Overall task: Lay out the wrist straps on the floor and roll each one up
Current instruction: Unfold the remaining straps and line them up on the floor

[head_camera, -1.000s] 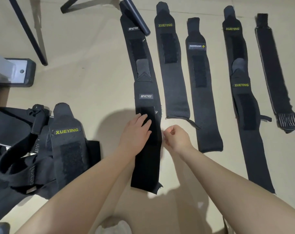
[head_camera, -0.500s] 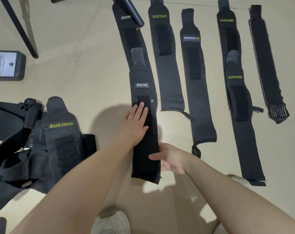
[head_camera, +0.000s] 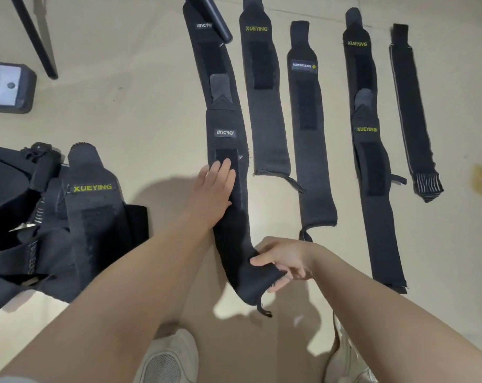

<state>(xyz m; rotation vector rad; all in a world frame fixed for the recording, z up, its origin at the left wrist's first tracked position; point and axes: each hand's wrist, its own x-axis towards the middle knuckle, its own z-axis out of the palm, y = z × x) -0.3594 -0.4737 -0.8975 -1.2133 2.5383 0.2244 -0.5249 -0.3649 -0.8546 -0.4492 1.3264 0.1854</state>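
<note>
We have seven straps flat on the floor (head_camera: 124,120), none rolled, perhaps more in the pile (head_camera: 68,230); our left hand (head_camera: 215,189) presses open on the nearest strap (head_camera: 228,217), our right hand (head_camera: 284,261) pinching its near end.

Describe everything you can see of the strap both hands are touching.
The strap is long, black, soft fabric with a white-lettered label and a dark Velcro patch. It lies along the floor, far end overlapping a second strap with the same label. The left hand presses flat on its middle. The right hand pinches its near end, lifting and curling it. A small loop hangs from that end.
</note>
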